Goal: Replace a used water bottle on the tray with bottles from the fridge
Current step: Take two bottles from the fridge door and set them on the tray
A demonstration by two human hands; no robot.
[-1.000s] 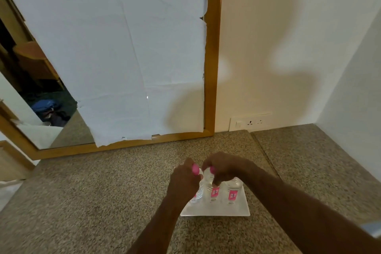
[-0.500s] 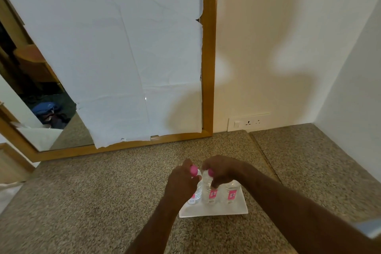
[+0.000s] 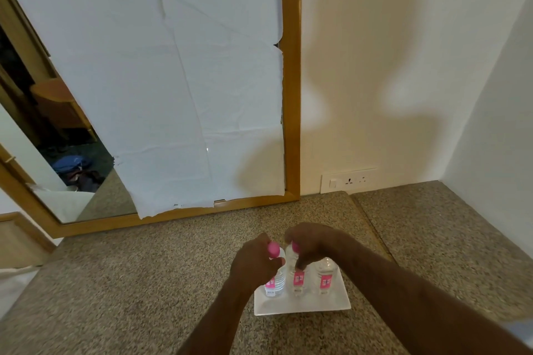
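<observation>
A white rectangular tray (image 3: 302,307) lies on the speckled stone counter with three small clear water bottles standing in a row, each with a pink label. My left hand (image 3: 253,264) grips the left bottle (image 3: 275,284) near its pink cap. My right hand (image 3: 313,243) is closed over the top of the middle bottle (image 3: 298,279), hiding most of its cap. The right bottle (image 3: 325,277) stands untouched beside my right wrist, its cap hidden by my arm.
A wood-framed mirror (image 3: 291,95) covered with white paper leans against the wall behind the counter. A wall socket (image 3: 349,180) sits low on the wall. A seam (image 3: 372,228) splits the counter; a side wall closes off the right.
Both hands stay on the same two bottle tops. The view has tilted slightly, so hands and tray sit a little lower in the frame.
</observation>
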